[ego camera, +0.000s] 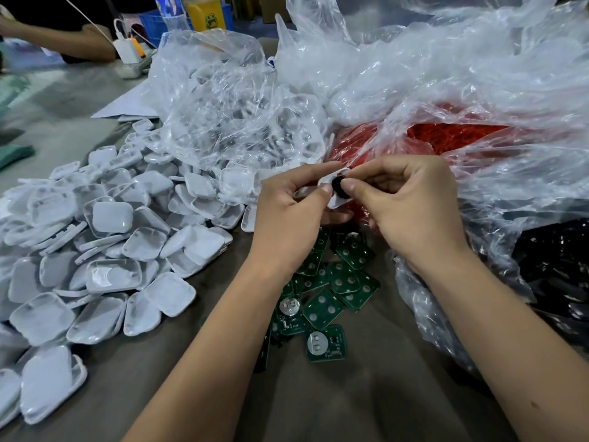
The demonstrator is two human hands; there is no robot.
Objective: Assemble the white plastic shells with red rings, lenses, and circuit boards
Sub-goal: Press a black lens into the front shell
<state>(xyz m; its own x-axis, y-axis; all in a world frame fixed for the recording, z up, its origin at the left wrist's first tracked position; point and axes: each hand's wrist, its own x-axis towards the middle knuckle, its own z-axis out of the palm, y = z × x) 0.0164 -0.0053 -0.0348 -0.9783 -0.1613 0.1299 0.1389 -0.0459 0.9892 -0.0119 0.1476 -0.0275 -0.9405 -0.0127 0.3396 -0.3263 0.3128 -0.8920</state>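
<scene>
Clear plastic bags (414, 90) billow across the upper right of the frame, one holding a mass of red rings (446, 135). White shells (111, 250) spill in a heap over the left of the brown surface (350, 393). Green circuit boards (322, 301) lie scattered at lower centre, beneath the wrists. At mid-frame the left hand (287, 212) pinches a single white shell (334, 189) while the right hand (411, 199) grips a small black round part (338, 185), pressing it against that shell.
</scene>
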